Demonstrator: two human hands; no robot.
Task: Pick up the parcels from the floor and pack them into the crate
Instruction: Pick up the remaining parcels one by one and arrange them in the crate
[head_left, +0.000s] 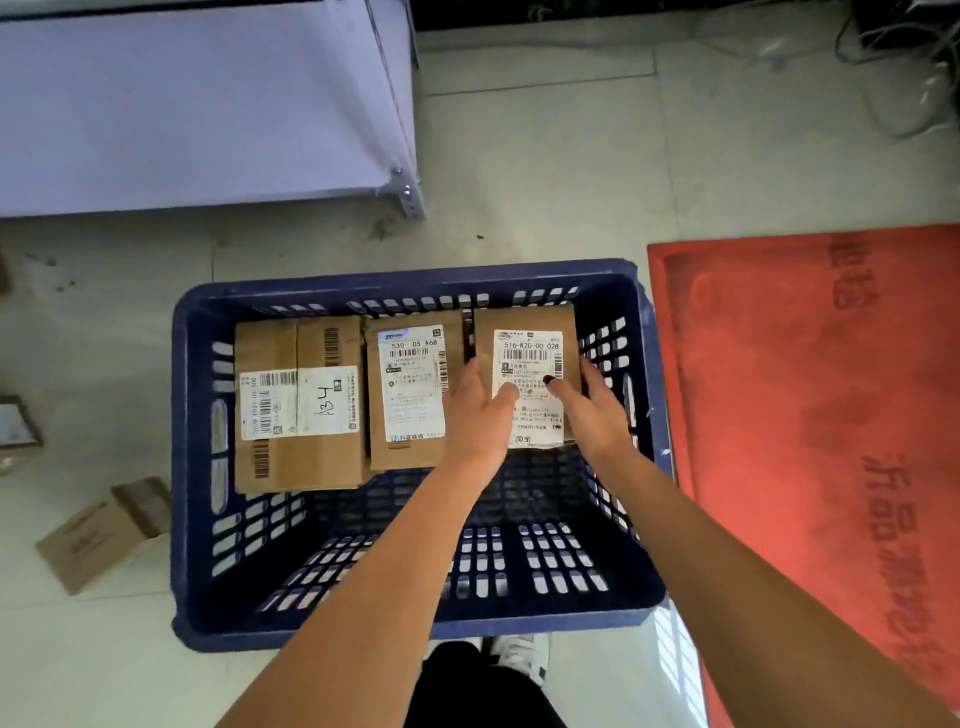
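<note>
A dark blue slotted crate stands on the floor below me. Three brown cardboard parcels with white labels lie side by side along its far wall. My left hand grips the left side of the right parcel, and my right hand grips its right side, thumbs on the label. The middle parcel touches it on the left. The left parcel, marked "A34", is the widest. On the floor left of the crate lie another parcel and a parcel cut off by the frame's edge.
A white metal shelf unit stands beyond the crate at the upper left. A red mat covers the floor to the right. Cables lie at the top right. My shoe is just behind the crate's near wall.
</note>
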